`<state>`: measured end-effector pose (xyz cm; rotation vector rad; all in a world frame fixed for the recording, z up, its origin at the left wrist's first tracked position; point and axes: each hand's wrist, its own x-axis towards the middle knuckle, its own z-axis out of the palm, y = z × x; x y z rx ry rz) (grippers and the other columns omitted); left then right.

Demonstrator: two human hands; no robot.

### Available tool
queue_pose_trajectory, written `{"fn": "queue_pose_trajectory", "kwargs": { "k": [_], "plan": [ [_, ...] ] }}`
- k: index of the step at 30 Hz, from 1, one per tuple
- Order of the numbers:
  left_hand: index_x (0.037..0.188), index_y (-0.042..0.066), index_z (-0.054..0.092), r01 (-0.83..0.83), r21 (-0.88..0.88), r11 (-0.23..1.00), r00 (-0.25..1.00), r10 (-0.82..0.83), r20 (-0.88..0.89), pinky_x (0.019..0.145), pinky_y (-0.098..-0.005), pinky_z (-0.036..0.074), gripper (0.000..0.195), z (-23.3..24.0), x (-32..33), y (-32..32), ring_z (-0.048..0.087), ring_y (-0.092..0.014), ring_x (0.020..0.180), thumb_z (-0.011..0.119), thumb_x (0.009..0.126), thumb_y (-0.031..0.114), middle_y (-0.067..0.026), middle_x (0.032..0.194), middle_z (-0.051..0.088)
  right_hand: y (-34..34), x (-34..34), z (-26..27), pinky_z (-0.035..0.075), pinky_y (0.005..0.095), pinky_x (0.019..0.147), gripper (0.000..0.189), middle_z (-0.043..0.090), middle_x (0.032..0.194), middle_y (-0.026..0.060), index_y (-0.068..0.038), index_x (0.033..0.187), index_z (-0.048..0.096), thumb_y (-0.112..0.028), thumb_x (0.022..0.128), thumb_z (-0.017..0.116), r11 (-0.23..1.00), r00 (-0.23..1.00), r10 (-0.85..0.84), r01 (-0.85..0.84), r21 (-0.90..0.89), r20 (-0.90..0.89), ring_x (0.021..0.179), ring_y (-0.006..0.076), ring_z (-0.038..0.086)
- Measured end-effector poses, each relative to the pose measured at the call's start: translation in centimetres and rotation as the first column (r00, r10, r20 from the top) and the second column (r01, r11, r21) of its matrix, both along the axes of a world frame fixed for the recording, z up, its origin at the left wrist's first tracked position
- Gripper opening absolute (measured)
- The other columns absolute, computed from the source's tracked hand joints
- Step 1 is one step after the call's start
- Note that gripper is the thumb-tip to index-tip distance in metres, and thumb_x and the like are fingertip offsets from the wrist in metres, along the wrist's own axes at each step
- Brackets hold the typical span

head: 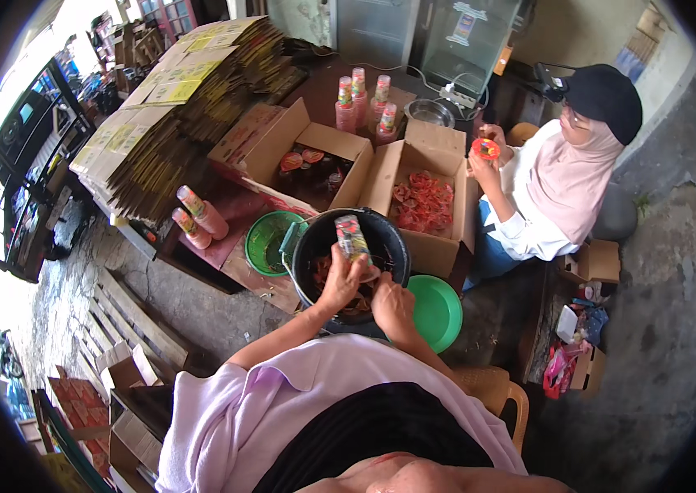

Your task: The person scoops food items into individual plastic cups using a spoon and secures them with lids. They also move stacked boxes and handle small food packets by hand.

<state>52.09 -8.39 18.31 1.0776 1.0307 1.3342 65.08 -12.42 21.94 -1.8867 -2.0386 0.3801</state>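
Note:
Above the black bucket [402, 246], my left hand [342, 280] grips a printed plastic cup [353, 233], its printed end tilted away from me. My right hand [392, 303] has its fingers bent at the cup's near end. Whether they pinch something there is hidden by the hand. Inside the bucket, reddish and brown scraps [357, 303] show below my hands. A bluish handle grip [291, 238] hangs on the bucket's left side. To its right a green basin [437, 314] sits close by, and a green mesh basket [274, 227] stands to the left.
One open carton [299, 126] holds dark cups with red lids; another [431, 251] holds crumpled red film. Stacks of pink cups [345, 116] stand behind, more [211, 222] at left. Flattened cardboard [163, 105] is piled high. At right a person [545, 179] holds a red-lidded cup [485, 149].

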Motion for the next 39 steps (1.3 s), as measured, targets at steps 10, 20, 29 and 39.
{"fn": "queue_pose_trajectory", "kwargs": {
  "k": [10, 20, 29, 39],
  "plan": [
    [0.129, 0.003, 0.036, -0.164, 0.193, 0.967, 0.976, 0.188, -0.110, 0.087, -0.0341, 0.050, 0.049, 1.7, -5.1, 1.0, 0.059, -0.020, 0.105, 0.066, 0.092, 0.014, -0.0119, 0.114, 0.057, 0.0, 0.7, -3.8, 0.054, 0.0507, 0.058, 0.015, 0.066, 0.067, 0.0209, -0.007, 0.090, 0.054, -0.021, 0.092, 0.054, 0.998, 0.998, 0.060, -0.060, 0.003, 0.033, 0.065, 0.0410, 0.067],
    [0.120, 0.005, 0.048, -0.685, 0.352, 0.638, 0.699, 0.712, 0.069, 0.084, -0.0295, 0.053, 0.038, 1.7, -28.9, 5.9, 0.065, -0.016, 0.096, 0.069, 0.088, 0.003, -0.0064, 0.107, 0.063, 0.1, -0.2, -2.6, 0.053, 0.0521, 0.062, 0.017, 0.068, 0.074, 0.0209, -0.007, 0.092, 0.055, -0.024, 0.095, 0.052, 1.000, 0.999, -0.007, 0.007, -0.017, 0.044, 0.069, 0.0422, 0.067],
    [0.105, 0.005, 0.054, -0.781, 0.260, 0.568, 0.562, 0.821, -0.103, 0.073, -0.0270, 0.053, 0.035, -0.9, -44.2, 5.8, 0.063, -0.012, 0.084, 0.078, 0.081, 0.015, -0.0040, 0.093, 0.066, 1.2, -3.1, -4.9, 0.051, 0.0523, 0.063, 0.019, 0.066, 0.074, 0.0216, -0.007, 0.091, 0.055, -0.025, 0.096, 0.051, 0.994, 0.993, -0.113, 0.113, 0.000, -0.036, 0.071, 0.0422, 0.066],
    [0.109, 0.002, 0.057, -0.779, 0.234, 0.582, 0.409, 0.754, -0.515, 0.083, -0.0373, 0.050, 0.045, -4.7, -49.5, 10.1, 0.067, -0.027, 0.093, 0.079, 0.073, 0.015, -0.0148, 0.097, 0.069, 1.2, -4.8, -5.7, 0.050, 0.0528, 0.065, 0.015, 0.068, 0.079, 0.0198, -0.008, 0.093, 0.056, -0.023, 0.094, 0.053, 0.935, 0.938, -0.345, 0.339, 0.100, 0.042, 0.075, 0.0417, 0.066]
  ]
}}
